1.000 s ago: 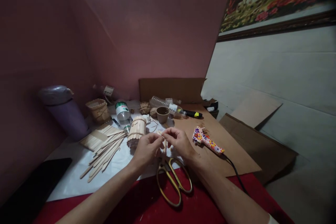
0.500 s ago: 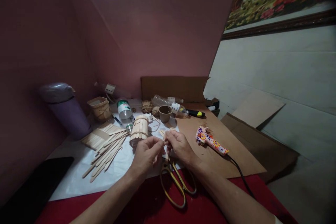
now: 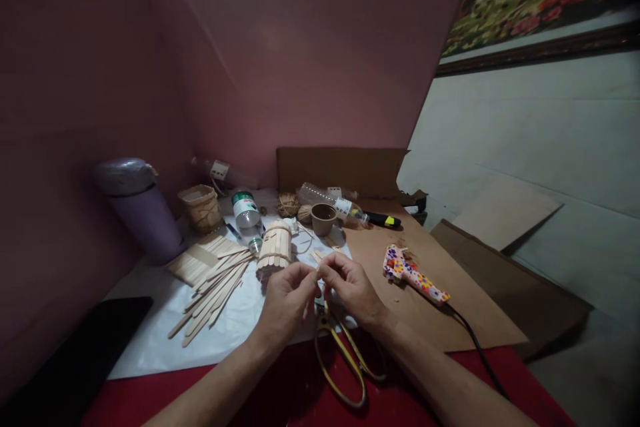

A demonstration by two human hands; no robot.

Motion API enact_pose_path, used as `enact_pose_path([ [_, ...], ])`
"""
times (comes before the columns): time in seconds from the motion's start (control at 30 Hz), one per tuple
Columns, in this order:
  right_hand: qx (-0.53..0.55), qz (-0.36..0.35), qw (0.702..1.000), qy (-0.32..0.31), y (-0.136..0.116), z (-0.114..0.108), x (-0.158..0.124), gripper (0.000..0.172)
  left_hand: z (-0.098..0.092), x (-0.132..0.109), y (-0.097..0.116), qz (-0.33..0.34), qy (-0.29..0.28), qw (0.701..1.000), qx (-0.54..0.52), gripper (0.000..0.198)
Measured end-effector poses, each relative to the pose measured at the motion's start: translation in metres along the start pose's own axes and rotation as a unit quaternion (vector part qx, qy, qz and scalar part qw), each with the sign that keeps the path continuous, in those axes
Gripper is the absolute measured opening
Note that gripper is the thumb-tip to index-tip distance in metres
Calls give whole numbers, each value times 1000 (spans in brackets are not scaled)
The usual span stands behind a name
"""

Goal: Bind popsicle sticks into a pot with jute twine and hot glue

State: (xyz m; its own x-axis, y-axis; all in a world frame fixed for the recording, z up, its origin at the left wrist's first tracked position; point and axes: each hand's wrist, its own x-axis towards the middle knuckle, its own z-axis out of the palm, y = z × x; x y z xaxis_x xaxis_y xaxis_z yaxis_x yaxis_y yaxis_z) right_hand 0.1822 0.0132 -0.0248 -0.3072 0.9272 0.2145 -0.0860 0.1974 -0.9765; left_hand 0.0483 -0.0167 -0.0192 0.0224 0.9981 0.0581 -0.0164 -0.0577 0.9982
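My left hand (image 3: 293, 290) and my right hand (image 3: 350, 287) meet at the fingertips near the table's front, both in a pinch. Whatever lies between the fingers is too small to make out. Beneath them rest scissors (image 3: 340, 353) with yellow handles, their blades partly hidden by my hands. Left of my left hand stands a small barrel-like holder of wooden sticks (image 3: 277, 247), banded with cord. A fan of loose craft sticks (image 3: 215, 297) is spread on white paper farther left. A patterned hot glue gun (image 3: 413, 273) lies on cardboard to the right of my right hand.
A brown cup (image 3: 324, 219), twine balls (image 3: 289, 204) and a clear plastic bottle (image 3: 325, 197) stand behind my hands. Farther left are a green-labelled bottle (image 3: 247, 215), a stick basket (image 3: 201, 208) and a purple tumbler (image 3: 145, 220). The glue gun's cord (image 3: 475, 343) runs off the front right.
The whole view has shifted slightly, so things sit farther right. My hands stay together over the scissors, and their fingertips have drawn into a closer pinch.
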Motion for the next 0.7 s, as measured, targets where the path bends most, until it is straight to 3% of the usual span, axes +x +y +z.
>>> enact_pose_path([
  [0.13,22,7,1000,6,2,-2,1,35,-10,-2,5,87,48,987,124,31],
  [0.23,28,-6,999,38,0,-2,3,34,-31,9,15,168,199,942,214,26],
  [0.3,28,-3,999,47,-2,-1,6,34,-47,22,18,150,281,903,287,32],
  [0.37,25,3,999,38,-2,2,11,35,-60,34,17,43,254,909,329,45],
  [0.43,23,8,999,23,2,6,18,35,-66,41,12,-1,222,918,329,50],
  [0.7,33,7,999,-6,11,24,41,31,-61,42,3,-24,181,952,244,56],
])
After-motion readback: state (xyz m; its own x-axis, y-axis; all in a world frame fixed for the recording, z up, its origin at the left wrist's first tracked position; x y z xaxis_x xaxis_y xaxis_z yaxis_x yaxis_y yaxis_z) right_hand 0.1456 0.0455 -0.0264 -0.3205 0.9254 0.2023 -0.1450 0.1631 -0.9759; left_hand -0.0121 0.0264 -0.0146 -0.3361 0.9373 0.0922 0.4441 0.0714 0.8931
